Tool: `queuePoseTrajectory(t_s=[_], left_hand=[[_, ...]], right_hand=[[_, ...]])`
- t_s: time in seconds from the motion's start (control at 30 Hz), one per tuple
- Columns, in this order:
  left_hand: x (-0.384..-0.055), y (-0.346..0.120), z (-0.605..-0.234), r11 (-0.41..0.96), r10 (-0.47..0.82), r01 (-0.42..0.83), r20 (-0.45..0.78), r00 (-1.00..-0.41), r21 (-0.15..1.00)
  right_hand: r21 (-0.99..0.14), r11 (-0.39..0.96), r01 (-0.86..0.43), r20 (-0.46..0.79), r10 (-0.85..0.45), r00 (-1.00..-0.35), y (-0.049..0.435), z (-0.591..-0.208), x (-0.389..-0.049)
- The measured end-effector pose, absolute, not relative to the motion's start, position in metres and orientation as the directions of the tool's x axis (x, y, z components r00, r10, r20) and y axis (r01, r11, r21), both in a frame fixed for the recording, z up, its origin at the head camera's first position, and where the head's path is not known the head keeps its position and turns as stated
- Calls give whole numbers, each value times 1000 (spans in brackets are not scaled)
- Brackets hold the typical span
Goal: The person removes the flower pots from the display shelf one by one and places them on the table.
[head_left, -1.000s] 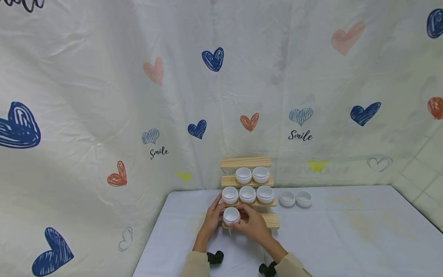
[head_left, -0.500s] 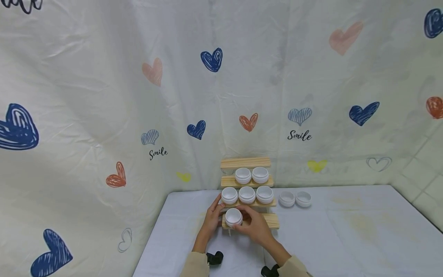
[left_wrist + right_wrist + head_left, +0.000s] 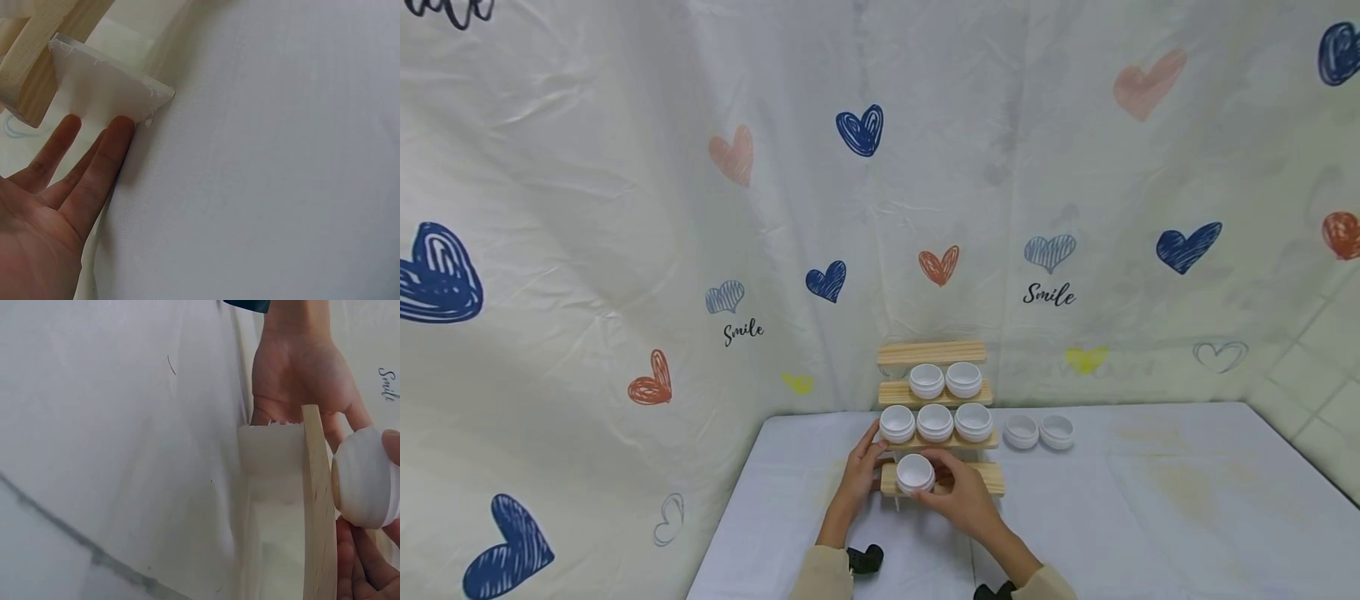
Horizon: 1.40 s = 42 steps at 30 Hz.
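Observation:
A small white bowl (image 3: 915, 473) stands upright over the lowest board (image 3: 988, 480) of a stepped wooden rack, near its left end. My right hand (image 3: 961, 492) pinches this bowl from the right, with thumb in front and fingers behind. In the right wrist view, the white bowl (image 3: 365, 478) sits right at the wooden board (image 3: 320, 506). My left hand (image 3: 852, 479) is at the rack's left side. Seen from the left wrist, its straight fingers (image 3: 103, 159) reach up to the white side panel (image 3: 106, 81), fingertips right at its lower edge.
Three white bowls (image 3: 936, 423) stand in a row on the second board, and two more (image 3: 944, 381) are on the third. The top board (image 3: 932, 353) is bare. Right of the rack, two bowls (image 3: 1040, 432) sit on the white-covered table (image 3: 1120, 517), before a heart-patterned curtain (image 3: 955, 183).
The bowl in my right hand has slid a little to the right along the lowest board, the right hand moving with it. My left hand has stayed at the rack's side.

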<state>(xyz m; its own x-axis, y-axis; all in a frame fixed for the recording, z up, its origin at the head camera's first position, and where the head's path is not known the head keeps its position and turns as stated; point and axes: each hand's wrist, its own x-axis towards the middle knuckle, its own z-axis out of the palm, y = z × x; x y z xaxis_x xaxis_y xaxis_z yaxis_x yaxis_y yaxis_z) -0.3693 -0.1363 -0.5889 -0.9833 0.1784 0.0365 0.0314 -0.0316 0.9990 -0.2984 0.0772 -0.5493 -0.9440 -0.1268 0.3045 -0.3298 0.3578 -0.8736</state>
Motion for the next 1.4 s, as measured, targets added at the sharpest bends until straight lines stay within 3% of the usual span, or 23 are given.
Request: queuePoseTrajectory(t_s=[0.7,1.4], left_hand=[[-369,-133,-587,-8,175,41,42,-984,999],[-366,-133,-587,-2,161,30,30,-987,1000]], right_hand=[[-947,201,-252,232,-117,-966,97,-550,-287],[-931,242,-274,245,-144,-959,117,-547,-266]])
